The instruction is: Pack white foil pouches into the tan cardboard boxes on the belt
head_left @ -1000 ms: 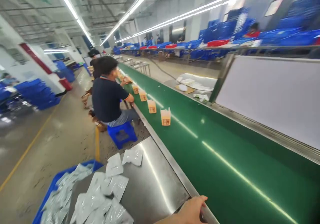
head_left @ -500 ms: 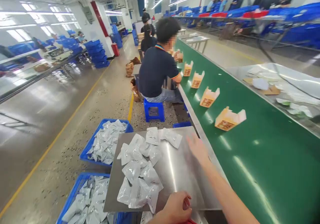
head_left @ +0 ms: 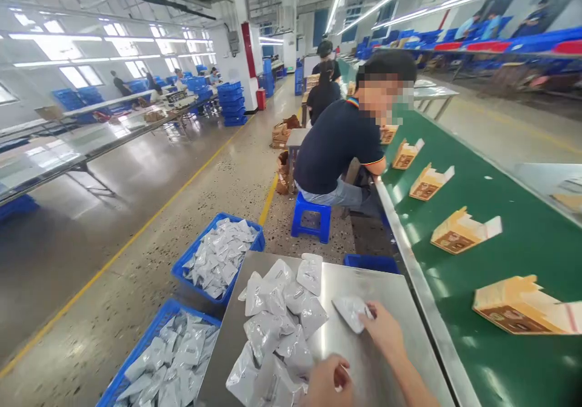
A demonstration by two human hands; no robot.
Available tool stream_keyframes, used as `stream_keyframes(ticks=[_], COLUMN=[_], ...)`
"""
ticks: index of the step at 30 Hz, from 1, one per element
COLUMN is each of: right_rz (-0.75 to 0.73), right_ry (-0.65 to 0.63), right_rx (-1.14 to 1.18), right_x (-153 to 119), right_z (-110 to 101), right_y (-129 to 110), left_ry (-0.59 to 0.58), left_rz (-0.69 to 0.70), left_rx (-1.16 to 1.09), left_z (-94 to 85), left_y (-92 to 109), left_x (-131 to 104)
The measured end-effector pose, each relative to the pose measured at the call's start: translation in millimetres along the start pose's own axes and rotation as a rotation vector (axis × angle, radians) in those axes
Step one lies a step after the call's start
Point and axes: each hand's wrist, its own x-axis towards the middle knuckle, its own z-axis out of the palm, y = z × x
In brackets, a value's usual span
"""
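Sealed plastic pouch [head_left: 350, 311] lying flat on the steel table [head_left: 391, 292], long axis running from upper left to lower right, near end tucked under the fingers, far end pointing toward the pile. Right hand [head_left: 385, 332] laid over that near end, fingers closed lightly on the pouch edge, palm low to the metal. Left hand [head_left: 328, 383] at the bottom edge of the view, curled loosely with thumb against forefinger, resting beside the heap; whether anything sits inside it, impossible to tell. Heap of matching silver-white pouches [head_left: 277, 322] spread over the left half of the table, overlapping, just left of the single pouch. Two blue crates [head_left: 218, 255] on the floor left of the table, both filled with more pouches. To the right, a green conveyor belt [head_left: 522, 243] bearing a row of open orange cartons [head_left: 518, 307], flaps up, well apart from each other. Ahead, a person in a dark shirt [head_left: 339, 146] seated on a blue stool [head_left: 311, 216] at the belt edge. Speckled concrete floor with a yellow line, long ceiling strip lights, stacks of blue bins farther off.
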Motion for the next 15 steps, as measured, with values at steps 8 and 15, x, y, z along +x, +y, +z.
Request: stream_keyframes(ticks=[8, 15], right_rz=[0.074, 0.216], right_ry=[0.33, 1.077], right_rx=[0.01, -0.292], right_x=[-133, -141], right_z=[-156, -279], right_y=[94, 124], left_ry=[-0.124, -0.369], left_rz=[0.261, 0.239], left_rx=[0.093, 0.132], left_z=[46.2, 148.1], left_y=[71, 101], left_x=[33, 34])
